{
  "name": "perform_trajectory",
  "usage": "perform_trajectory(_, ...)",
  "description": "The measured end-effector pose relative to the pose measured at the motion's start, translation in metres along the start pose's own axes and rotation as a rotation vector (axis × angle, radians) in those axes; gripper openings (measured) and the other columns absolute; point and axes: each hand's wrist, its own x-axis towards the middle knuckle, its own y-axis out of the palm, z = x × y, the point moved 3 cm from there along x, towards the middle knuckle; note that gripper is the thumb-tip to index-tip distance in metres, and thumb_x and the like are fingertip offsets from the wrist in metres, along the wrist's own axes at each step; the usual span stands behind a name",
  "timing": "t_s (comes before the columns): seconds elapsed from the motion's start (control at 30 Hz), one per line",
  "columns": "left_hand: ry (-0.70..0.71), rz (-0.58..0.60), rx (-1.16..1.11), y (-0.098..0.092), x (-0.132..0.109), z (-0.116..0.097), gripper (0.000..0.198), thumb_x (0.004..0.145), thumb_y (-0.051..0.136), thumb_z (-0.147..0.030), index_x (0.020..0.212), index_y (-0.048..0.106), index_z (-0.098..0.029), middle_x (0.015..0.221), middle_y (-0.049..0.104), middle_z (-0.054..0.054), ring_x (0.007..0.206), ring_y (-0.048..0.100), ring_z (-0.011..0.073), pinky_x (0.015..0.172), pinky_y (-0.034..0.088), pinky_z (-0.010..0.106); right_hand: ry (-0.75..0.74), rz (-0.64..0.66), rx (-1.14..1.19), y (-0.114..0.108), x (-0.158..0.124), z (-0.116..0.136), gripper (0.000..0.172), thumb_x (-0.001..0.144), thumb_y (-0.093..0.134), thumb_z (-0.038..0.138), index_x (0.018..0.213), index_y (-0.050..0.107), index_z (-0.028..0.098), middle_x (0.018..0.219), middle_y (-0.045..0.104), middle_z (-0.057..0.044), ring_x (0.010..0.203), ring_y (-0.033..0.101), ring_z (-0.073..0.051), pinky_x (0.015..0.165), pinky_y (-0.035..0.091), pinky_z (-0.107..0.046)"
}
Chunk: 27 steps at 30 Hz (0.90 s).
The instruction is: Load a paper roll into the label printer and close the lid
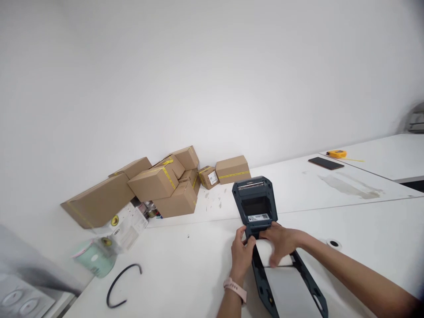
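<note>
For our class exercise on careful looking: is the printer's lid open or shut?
Open: the lid stands raised, and the white roll shows inside the printer.

A dark blue-grey device [260, 280], like a label printer, lies flat on the white table [198, 274], its lid [254, 205] raised at the far end — a shiny bar along the top, a pale sticker [258, 217] lower down inside. A white roll [264, 253] sits in the body, partly hidden; a flat pale surface [288, 289] fills the nearer part between the side rails.
</note>
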Motion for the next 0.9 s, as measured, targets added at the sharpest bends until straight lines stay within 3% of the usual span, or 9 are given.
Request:
perform_trajectory(0.13, -0.026, -0.009, -0.018, 0.002, -0.001, 0.005, 0.042, 0.085, 0.055, -0.036, 0.125, 0.059, -0.023, 0.128, 0.067, 0.006, 0.108, 0.066, 0.0212, 0.093, 0.049, 0.029, -0.034, 0.267, 0.266, -0.038, -0.008, 0.010, 0.059, 0.044, 0.084, 0.048, 0.097, 0.073, 0.024, 0.094, 0.074, -0.004, 0.086, 0.069, -0.031, 0.074, 0.055, -0.038)
perform_trajectory(0.23, -0.022, -0.036, -0.008, 0.005, -0.002, 0.009, 0.042, 0.085, 0.057, -0.036, 0.125, 0.060, -0.025, 0.131, 0.065, 0.005, 0.113, 0.064, 0.0231, 0.098, 0.047, 0.033, -0.124, 0.336, 0.544, -0.069, -0.029, 0.016, 0.063, 0.050, 0.083, 0.047, 0.106, 0.071, 0.021, 0.101, 0.073, -0.004, 0.092, 0.069, -0.030, 0.080, 0.054, -0.037)
perform_trajectory(0.37, -0.015, -0.069, 0.005, 0.008, -0.003, 0.013, 0.042, 0.086, 0.055, -0.038, 0.125, 0.061, -0.024, 0.136, 0.062, 0.005, 0.121, 0.058, 0.0246, 0.103, 0.042, 0.033, -0.207, 0.105, 0.901, -0.098, -0.072, -0.010, 0.084, 0.058, 0.080, 0.052, 0.132, 0.059, 0.021, 0.118, 0.069, -0.010, 0.108, 0.064, -0.030, 0.093, 0.048, -0.040)
perform_trajectory(0.47, -0.029, -0.077, 0.025, 0.010, -0.003, 0.014, 0.044, 0.087, 0.053, -0.040, 0.127, 0.061, -0.024, 0.136, 0.062, 0.004, 0.120, 0.058, 0.0242, 0.103, 0.041, 0.033, -0.159, -0.164, 1.028, -0.107, -0.100, -0.049, 0.086, 0.055, 0.081, 0.053, 0.132, 0.060, 0.020, 0.122, 0.067, -0.014, 0.110, 0.064, -0.033, 0.090, 0.047, -0.042)
perform_trajectory(0.57, -0.029, -0.070, 0.042, 0.010, -0.003, 0.012, 0.045, 0.089, 0.052, -0.042, 0.129, 0.060, -0.023, 0.138, 0.060, 0.005, 0.120, 0.058, 0.0239, 0.103, 0.041, 0.034, 0.092, -0.417, 1.099, -0.107, -0.112, -0.087, 0.083, 0.060, 0.081, 0.049, 0.135, 0.056, 0.022, 0.117, 0.071, -0.015, 0.102, 0.068, -0.034, 0.084, 0.049, -0.044)
perform_trajectory(0.63, -0.019, -0.069, 0.046, 0.010, -0.003, 0.011, 0.045, 0.089, 0.051, -0.042, 0.128, 0.060, -0.022, 0.139, 0.059, 0.006, 0.123, 0.056, 0.0238, 0.104, 0.041, 0.033, 0.243, -0.502, 1.074, -0.103, -0.111, -0.105, 0.088, 0.065, 0.080, 0.043, 0.143, 0.044, 0.024, 0.111, 0.074, -0.013, 0.095, 0.071, -0.032, 0.084, 0.052, -0.044)
perform_trajectory(0.7, -0.013, -0.068, 0.047, 0.010, -0.004, 0.010, 0.045, 0.089, 0.051, -0.041, 0.128, 0.060, -0.021, 0.140, 0.058, 0.007, 0.125, 0.055, 0.0234, 0.104, 0.041, 0.032, 0.315, -0.527, 1.002, -0.094, -0.104, -0.118, 0.089, 0.067, 0.080, 0.042, 0.145, 0.039, 0.023, 0.112, 0.074, -0.012, 0.094, 0.072, -0.031, 0.086, 0.055, -0.043)
perform_trajectory(0.8, -0.016, -0.064, 0.047, 0.010, -0.003, 0.010, 0.045, 0.089, 0.051, -0.042, 0.128, 0.060, -0.021, 0.141, 0.058, 0.007, 0.126, 0.054, 0.0235, 0.104, 0.041, 0.032, 0.378, -0.564, 0.894, -0.073, -0.090, -0.136, 0.081, 0.067, 0.079, 0.041, 0.137, 0.044, 0.020, 0.123, 0.068, -0.014, 0.106, 0.068, -0.031, 0.090, 0.055, -0.041)
perform_trajectory(0.9, -0.024, -0.054, 0.053, 0.011, -0.002, 0.011, 0.046, 0.090, 0.051, -0.044, 0.129, 0.059, -0.021, 0.142, 0.057, 0.007, 0.126, 0.054, 0.0245, 0.105, 0.040, 0.034, 0.458, -0.566, 0.855, -0.048, -0.078, -0.155, 0.075, 0.065, 0.079, 0.037, 0.130, 0.048, 0.019, 0.122, 0.068, -0.014, 0.108, 0.066, -0.030, 0.089, 0.055, -0.039)
